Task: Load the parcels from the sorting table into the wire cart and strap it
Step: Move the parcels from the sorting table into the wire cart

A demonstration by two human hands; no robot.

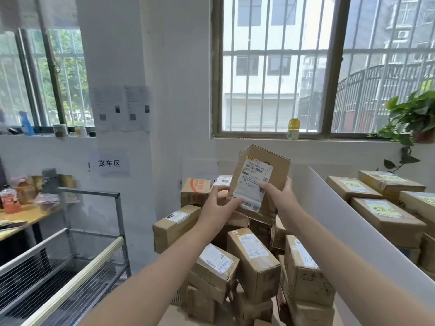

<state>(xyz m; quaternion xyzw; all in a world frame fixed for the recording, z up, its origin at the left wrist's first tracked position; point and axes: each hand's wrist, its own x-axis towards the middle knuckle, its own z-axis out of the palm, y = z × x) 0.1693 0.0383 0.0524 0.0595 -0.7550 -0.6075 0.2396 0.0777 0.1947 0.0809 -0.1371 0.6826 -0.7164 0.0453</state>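
I hold a small cardboard parcel (266, 175) with a white shipping label up in front of me, above a heap of parcels. My left hand (217, 203) grips its lower left corner. Its right side is held by my right hand (281, 196). The parcel is tilted, with the label facing me. Below lies a pile of several brown boxes (254, 262) on the sorting table. The wire cart (70, 262) stands at lower left, its grey frame and mesh floor visible with nothing seen inside.
A white divider board (357, 231) runs diagonally on the right, with more labelled boxes (386, 215) behind it. A wooden desk (26, 215) with bottles and clutter sits at far left. A potted plant (416, 121) and a yellow jar (293, 128) stand on the windowsill.
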